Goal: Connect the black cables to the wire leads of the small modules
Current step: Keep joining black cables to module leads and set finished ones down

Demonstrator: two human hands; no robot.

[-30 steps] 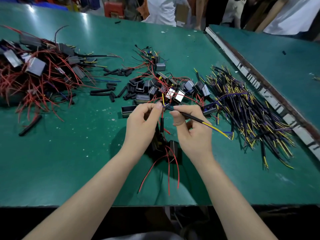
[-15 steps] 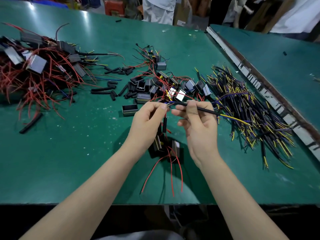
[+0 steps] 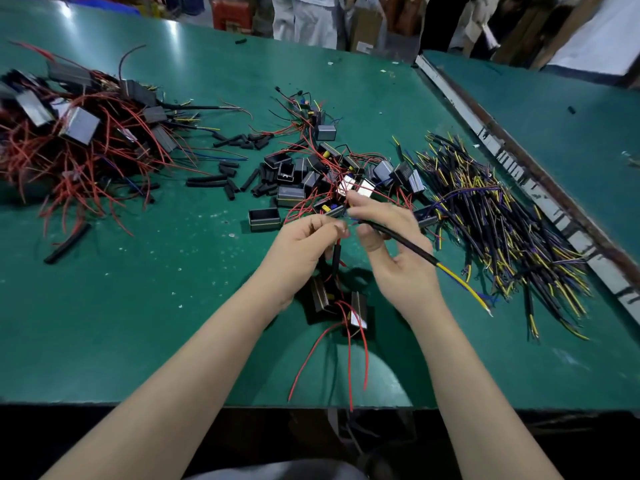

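My right hand (image 3: pixel 394 258) pinches a black cable (image 3: pixel 405 244) near its upper end; the cable runs down to the right and ends in yellow and blue wires. My left hand (image 3: pixel 301 251) pinches the red wire leads (image 3: pixel 337 241) of small black modules (image 3: pixel 323 296) that hang below both hands, just above the table. A short black sleeve (image 3: pixel 336 259) sits on one lead. The fingertips of both hands meet where cable end and leads come together; the joint itself is hidden.
A green table (image 3: pixel 138 306) holds loose modules and black sleeves (image 3: pixel 294 174) behind my hands, a heap of black cables (image 3: pixel 491 216) to the right, and finished red-wired modules (image 3: pixel 76 140) at far left. A metal strip (image 3: pixel 519 161) borders the right. People stand beyond.
My right hand has turned, so the cable's tail swung down toward the table's right front. The left hand and hanging modules stayed about in place.
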